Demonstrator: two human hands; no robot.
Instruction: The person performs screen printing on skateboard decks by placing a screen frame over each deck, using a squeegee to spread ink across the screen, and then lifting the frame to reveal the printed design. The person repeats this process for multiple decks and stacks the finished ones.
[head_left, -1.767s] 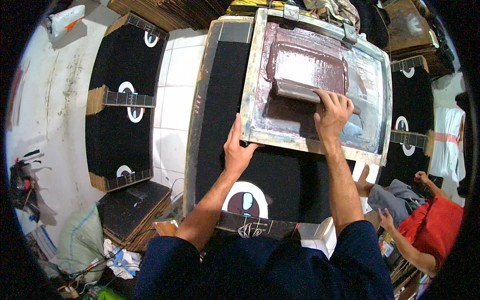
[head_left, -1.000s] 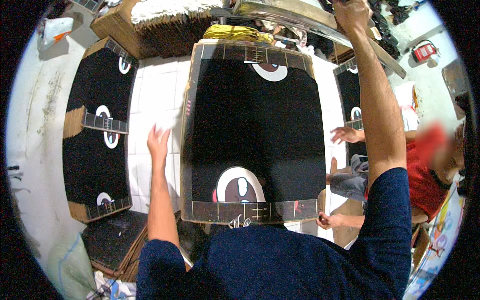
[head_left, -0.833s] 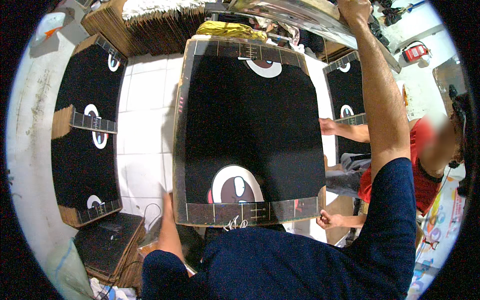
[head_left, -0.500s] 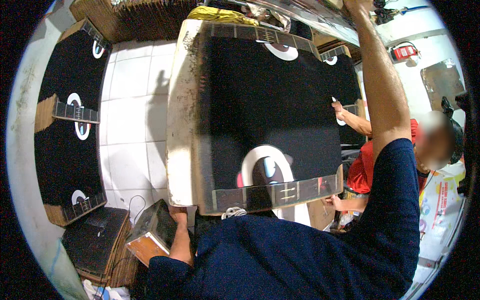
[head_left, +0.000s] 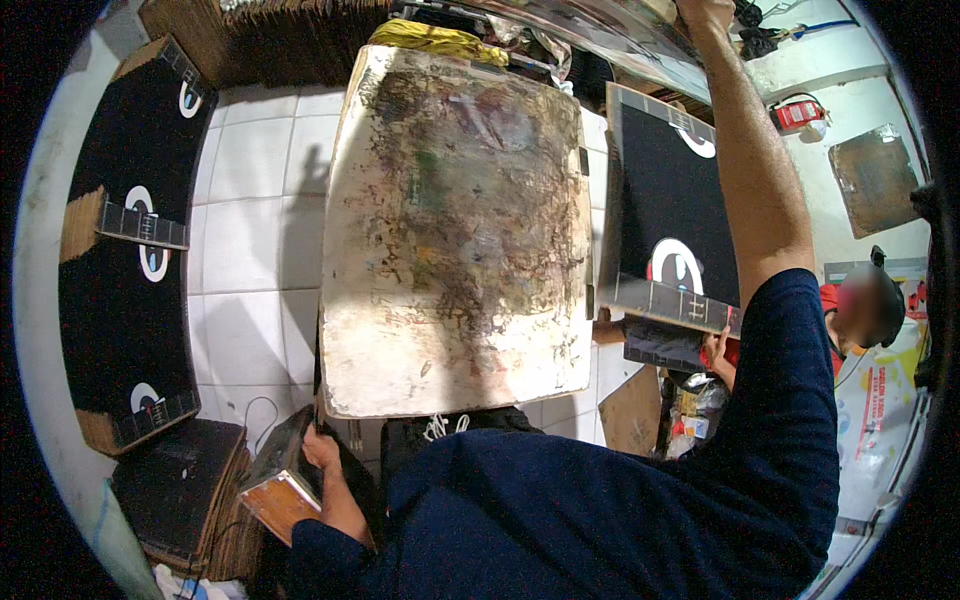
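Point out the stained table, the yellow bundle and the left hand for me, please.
Stained table (head_left: pixel 455 230): head view, middle of its bare top.
Yellow bundle (head_left: pixel 430 40): head view, middle of its folds.
Left hand (head_left: pixel 320 447): head view, middle of the hand.

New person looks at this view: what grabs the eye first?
Probably the pale, paint-stained tabletop glaring in the middle. Next, the black boards with cartoon-eye prints down the left side, and a similar black panel right of the tabletop, a co-worker's hand at its near edge. Then the wearer's right hand, stretched to the top edge.
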